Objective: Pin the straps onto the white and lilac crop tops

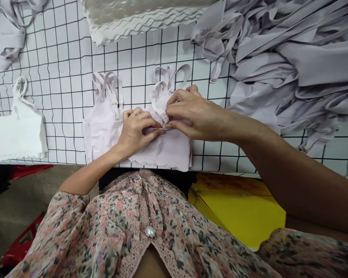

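A pale lilac bra top (104, 133) lies flat at the table's front edge, its thin straps (108, 87) looped upward on the left and right. My left hand (137, 130), with a ring on one finger, rests on the top, thumb and forefinger pinched at its upper edge near the middle. My right hand (197, 114) comes in from the right, its fingers closed on the base of the right strap (159, 104), close to a small strap slider. Both hands' fingertips almost meet at the edge. The exact bit of fabric between them is partly hidden.
A loose heap of lilac bra tops (301, 65) covers the table's right side. A white bra top (17, 131) lies at left, another lilac one (7, 34) behind it. Wavy-edged white pieces (145, 29) sit at the back. Below the grid-patterned table (65, 77) is a yellow box (240, 208).
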The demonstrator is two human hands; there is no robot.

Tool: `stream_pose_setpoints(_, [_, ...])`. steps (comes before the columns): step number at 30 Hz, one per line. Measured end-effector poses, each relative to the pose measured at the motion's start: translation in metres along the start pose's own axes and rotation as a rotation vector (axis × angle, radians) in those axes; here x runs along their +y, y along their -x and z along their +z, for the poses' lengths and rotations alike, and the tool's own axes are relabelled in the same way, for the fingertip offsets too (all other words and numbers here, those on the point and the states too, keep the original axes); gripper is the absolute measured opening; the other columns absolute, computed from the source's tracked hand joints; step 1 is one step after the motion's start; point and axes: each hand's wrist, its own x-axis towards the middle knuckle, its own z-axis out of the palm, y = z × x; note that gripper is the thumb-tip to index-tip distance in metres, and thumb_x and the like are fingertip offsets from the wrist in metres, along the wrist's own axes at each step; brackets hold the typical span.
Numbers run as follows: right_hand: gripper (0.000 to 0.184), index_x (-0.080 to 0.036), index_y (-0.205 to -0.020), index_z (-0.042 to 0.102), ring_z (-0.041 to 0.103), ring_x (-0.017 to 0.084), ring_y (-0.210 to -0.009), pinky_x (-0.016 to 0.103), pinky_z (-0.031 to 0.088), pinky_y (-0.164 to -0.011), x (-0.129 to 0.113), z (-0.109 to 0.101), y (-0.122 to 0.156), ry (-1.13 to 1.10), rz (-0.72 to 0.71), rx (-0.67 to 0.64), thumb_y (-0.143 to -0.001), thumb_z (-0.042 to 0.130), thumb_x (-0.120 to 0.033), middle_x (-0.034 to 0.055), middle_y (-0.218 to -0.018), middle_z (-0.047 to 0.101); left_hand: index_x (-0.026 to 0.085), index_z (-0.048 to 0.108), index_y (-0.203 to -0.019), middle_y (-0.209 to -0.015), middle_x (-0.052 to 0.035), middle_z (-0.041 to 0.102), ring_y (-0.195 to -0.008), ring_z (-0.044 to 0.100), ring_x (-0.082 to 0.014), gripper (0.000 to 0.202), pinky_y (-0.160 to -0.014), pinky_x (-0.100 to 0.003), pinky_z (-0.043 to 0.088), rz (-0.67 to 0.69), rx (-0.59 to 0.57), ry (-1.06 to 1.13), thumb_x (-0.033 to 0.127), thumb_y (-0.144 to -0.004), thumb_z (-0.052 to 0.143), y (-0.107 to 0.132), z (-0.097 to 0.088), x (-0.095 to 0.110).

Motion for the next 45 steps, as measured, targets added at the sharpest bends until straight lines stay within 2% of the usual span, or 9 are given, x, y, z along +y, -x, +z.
stream_pose_setpoints(7, [0.020,-0.022,-0.076,0.050,0.059,0.029,-0.104,0.053,0.043,-0.096,-0.008,0.005,-0.002,0.045,-0.019,0.074,-0.095,0.053,-0.021,0.0077,-0.088,0.061,0.026,0.078,-0.087,-0.090,0.0009,0.077,-0.096,0.061,-0.0221,0.017,-0.106,-0.046,0.035,0.001,0.002,-0.007,0.036,-0.101,0.079,0.000,0.001,-0.001])
stream_pose_setpoints(15, [0.020,-0.025,-0.079,0.056,0.062,0.033,-0.101,0.056,0.052,-0.093,-0.017,0.032,0.005,-0.029,0.065,0.358,-0.099,0.056,-0.026,0.0078,-0.075,0.059,0.024,0.075,-0.087,-0.090,0.0015,0.077,-0.096,0.063,-0.0206,0.020,-0.105,-0.043,0.036,-0.008,0.020,0.021,0.036,-0.102,0.078,0.000,0.000,-0.001])
stream_pose_setpoints(23, [0.017,-0.026,-0.080,0.059,0.063,0.031,-0.098,0.051,0.055,-0.082,-0.026,0.043,0.005,-0.123,0.110,0.571,-0.097,0.060,-0.030,0.0076,-0.079,0.063,0.025,0.078,-0.089,-0.093,0.0019,0.078,-0.099,0.064,-0.0203,0.015,-0.106,-0.043,0.035,-0.039,-0.009,0.058,0.032,-0.102,0.077,-0.001,-0.004,0.001])
stream_pose_setpoints(27, [0.014,-0.026,-0.085,0.066,0.063,0.030,-0.098,0.053,0.056,-0.089,-0.024,0.047,0.003,-0.149,0.048,0.571,-0.097,0.060,-0.028,0.0065,-0.083,0.067,0.024,0.077,-0.088,-0.091,0.0029,0.078,-0.098,0.065,-0.0197,0.012,-0.104,-0.042,0.036,-0.039,-0.022,0.069,0.030,-0.099,0.079,-0.001,-0.003,-0.002])
stream_pose_setpoints(29, [0.017,-0.027,-0.094,0.074,0.063,0.029,-0.105,0.058,0.054,-0.099,-0.021,0.047,0.004,-0.160,-0.020,0.543,-0.099,0.058,-0.023,0.0078,-0.096,0.073,0.023,0.076,-0.086,-0.092,0.0025,0.078,-0.097,0.065,-0.0198,0.014,-0.103,-0.042,0.036,-0.033,-0.023,0.072,0.030,-0.096,0.082,0.000,-0.002,-0.005])
stream_pose_setpoints(32, [0.039,-0.029,-0.120,0.080,0.058,0.029,-0.122,0.062,0.050,-0.114,-0.014,0.049,0.004,-0.141,-0.071,0.477,-0.100,0.050,-0.015,0.0097,-0.124,0.076,0.023,0.078,-0.088,-0.096,0.0008,0.080,-0.102,0.065,-0.0214,0.013,-0.105,-0.043,0.035,-0.031,-0.025,0.080,0.031,-0.092,0.088,-0.001,-0.001,-0.008])
stream_pose_setpoints(37, [0.076,-0.032,-0.171,0.048,0.053,0.027,-0.139,0.055,0.050,-0.124,0.009,0.044,-0.007,-0.118,-0.037,0.477,-0.099,0.039,-0.008,0.0078,-0.158,0.063,0.023,0.081,-0.086,-0.095,-0.0014,0.079,-0.105,0.063,-0.0231,0.014,-0.107,-0.044,0.033,-0.048,-0.105,0.073,0.034,-0.094,0.085,-0.003,-0.006,-0.007])
stream_pose_setpoints(40, [0.079,-0.033,-0.173,0.045,0.056,0.027,-0.139,0.054,0.049,-0.127,0.024,0.029,-0.019,-0.091,0.023,0.522,-0.097,0.041,-0.009,0.0048,-0.164,0.060,0.022,0.081,-0.083,-0.091,-0.0012,0.077,-0.104,0.062,-0.0233,0.016,-0.108,-0.043,0.032,-0.056,-0.129,0.067,0.033,-0.094,0.085,-0.003,-0.007,-0.007])
stream_pose_setpoints(45, [0.066,-0.029,-0.153,0.068,0.068,0.027,-0.129,0.056,0.056,-0.121,0.040,0.010,-0.035,-0.141,0.095,0.541,-0.093,0.045,-0.012,0.0051,-0.139,0.078,0.021,0.080,-0.093,-0.097,-0.0016,0.080,-0.101,0.066,-0.0226,0.012,-0.104,-0.042,0.035,-0.097,-0.034,0.050,0.030,-0.094,0.088,-0.006,0.001,-0.009])
